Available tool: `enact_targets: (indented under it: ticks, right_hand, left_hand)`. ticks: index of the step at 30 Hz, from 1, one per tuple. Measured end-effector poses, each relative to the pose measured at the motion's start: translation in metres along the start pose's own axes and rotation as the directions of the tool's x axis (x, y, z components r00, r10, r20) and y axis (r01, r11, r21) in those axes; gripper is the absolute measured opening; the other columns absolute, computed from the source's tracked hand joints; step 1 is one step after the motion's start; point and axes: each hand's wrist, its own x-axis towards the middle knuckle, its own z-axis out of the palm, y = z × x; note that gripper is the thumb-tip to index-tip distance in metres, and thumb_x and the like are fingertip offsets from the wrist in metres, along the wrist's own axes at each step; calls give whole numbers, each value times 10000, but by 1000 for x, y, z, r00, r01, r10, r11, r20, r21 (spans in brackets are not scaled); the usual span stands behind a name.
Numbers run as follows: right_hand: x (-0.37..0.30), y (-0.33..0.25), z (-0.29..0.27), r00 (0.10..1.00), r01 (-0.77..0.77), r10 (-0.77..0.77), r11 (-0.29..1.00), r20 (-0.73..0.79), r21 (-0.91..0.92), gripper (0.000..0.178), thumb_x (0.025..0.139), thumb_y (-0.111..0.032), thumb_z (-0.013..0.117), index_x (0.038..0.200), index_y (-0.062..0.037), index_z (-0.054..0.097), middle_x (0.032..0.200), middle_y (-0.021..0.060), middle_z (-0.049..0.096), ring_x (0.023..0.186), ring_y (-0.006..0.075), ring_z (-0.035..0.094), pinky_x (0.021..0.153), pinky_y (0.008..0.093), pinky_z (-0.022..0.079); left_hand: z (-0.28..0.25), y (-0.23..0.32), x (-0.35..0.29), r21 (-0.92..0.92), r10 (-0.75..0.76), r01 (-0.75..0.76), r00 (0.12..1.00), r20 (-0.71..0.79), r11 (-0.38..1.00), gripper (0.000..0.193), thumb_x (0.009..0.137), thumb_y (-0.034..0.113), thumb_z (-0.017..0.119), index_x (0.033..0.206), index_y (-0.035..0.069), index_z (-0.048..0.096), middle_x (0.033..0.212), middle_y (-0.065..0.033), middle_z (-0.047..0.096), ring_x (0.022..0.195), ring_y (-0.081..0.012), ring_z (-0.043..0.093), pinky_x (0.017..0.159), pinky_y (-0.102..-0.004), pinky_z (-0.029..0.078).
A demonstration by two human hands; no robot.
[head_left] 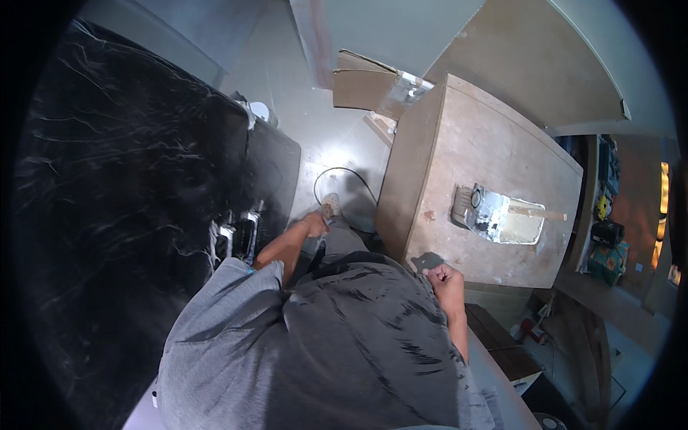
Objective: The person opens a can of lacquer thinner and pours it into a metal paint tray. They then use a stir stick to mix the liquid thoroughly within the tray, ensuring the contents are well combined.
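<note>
My right hand [446, 279] is at the near edge of a pale wooden box-like table [502, 136], its fingers curled in a pinch. Whatever those fingers hold, if anything, is too small to make out. A shadow falls on the tabletop beside it. My left hand [314, 224] hangs low by my leg, above my shoe [330, 206]; its fingers are too small and partly turned away to read. On the tabletop lies a white-smeared rectangular tub [489, 213], with a flat wooden stick [537, 213] reaching out over its right side.
Black plastic sheeting [122, 179] covers a large surface at left. A dark cable [342, 169] loops on the tiled floor [287, 64]. Beyond the table stands an open cardboard box [365, 86]. Bags and tools crowd shelving at far right, near a green bag [609, 261].
</note>
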Motion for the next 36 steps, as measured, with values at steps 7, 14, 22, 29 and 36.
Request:
enact_targets:
  ticks: [7, 14, 22, 29, 36]
  right_hand:
    - [55, -62, 39, 993, 121, -121, 990, 8, -76, 430, 969, -207, 762, 645, 25, 598, 538, 21, 480, 562, 86, 395, 522, 333, 359]
    - [126, -100, 84, 930, 363, -352, 921, 103, -137, 370, 938, -237, 774, 728, 27, 620, 600, 108, 547, 557, 175, 469, 556, 384, 420]
    - [199, -136, 137, 857, 471, -431, 878, 284, -86, 170, 891, -168, 690, 814, -17, 676, 692, 96, 648, 658, 211, 605, 675, 376, 508]
    - [333, -155, 193, 752, 615, -516, 773, 409, -154, 389, 1003, -363, 541, 946, -66, 786, 979, 255, 730, 966, 474, 691, 869, 524, 548]
    - [587, -96, 213, 768, 616, -477, 732, 428, -290, 268, 926, -281, 686, 965, -37, 791, 817, 164, 725, 765, 278, 700, 729, 464, 567]
  left_hand:
    - [-23, 8, -56, 43, -16, 14, 998, 64, 999, 454, 940, 440, 703, 1092, 18, 778, 1069, -202, 768, 1044, -375, 721, 940, -450, 544]
    - [-42, -51, -93, -293, -60, 16, 988, -142, 956, 345, 874, 274, 758, 1098, 12, 766, 1021, -209, 756, 960, -332, 714, 894, -408, 531]
    - [-32, -95, -85, -634, 106, -339, 920, -377, 695, 373, 1046, 292, 567, 1188, 0, 751, 1114, -77, 767, 1035, -201, 664, 1008, -365, 479]
    - [-110, -42, -77, -656, 148, -400, 902, -405, 640, 200, 1015, 135, 651, 1119, -3, 753, 1078, -58, 762, 1053, -132, 652, 962, -308, 501]
    - [-246, 15, -43, -649, -35, -415, 826, -563, 638, 322, 1023, 304, 711, 821, 54, 683, 876, -10, 732, 816, -109, 560, 803, -314, 481]
